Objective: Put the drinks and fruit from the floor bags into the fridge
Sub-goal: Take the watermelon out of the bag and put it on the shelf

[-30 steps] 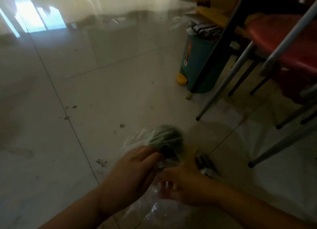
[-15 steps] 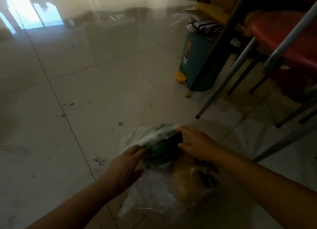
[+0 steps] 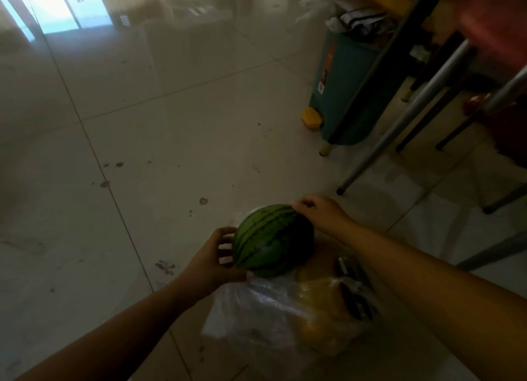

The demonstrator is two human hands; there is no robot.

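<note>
A small striped green watermelon [image 3: 271, 239] sits at the mouth of a clear plastic bag [image 3: 256, 309] on the tiled floor. My left hand [image 3: 215, 259] holds its left side with spread, curled fingers. My right hand [image 3: 316, 212] curls over its upper right edge. Inside the bag, nearer me, lie yellow-orange fruit [image 3: 316, 303] and dark drink cans [image 3: 356, 292], blurred through the plastic.
A teal pedal bin [image 3: 348, 90] stuffed with rubbish stands at the back right. Slanting metal chair and table legs [image 3: 399, 115] and a red seat [image 3: 496, 30] crowd the right side. Open tiled floor [image 3: 142, 124] stretches left and ahead.
The plastic that covered the watermelon has come off it, and the melon now shows bare between both hands. My right hand moved from the bag to the melon's far right edge.
</note>
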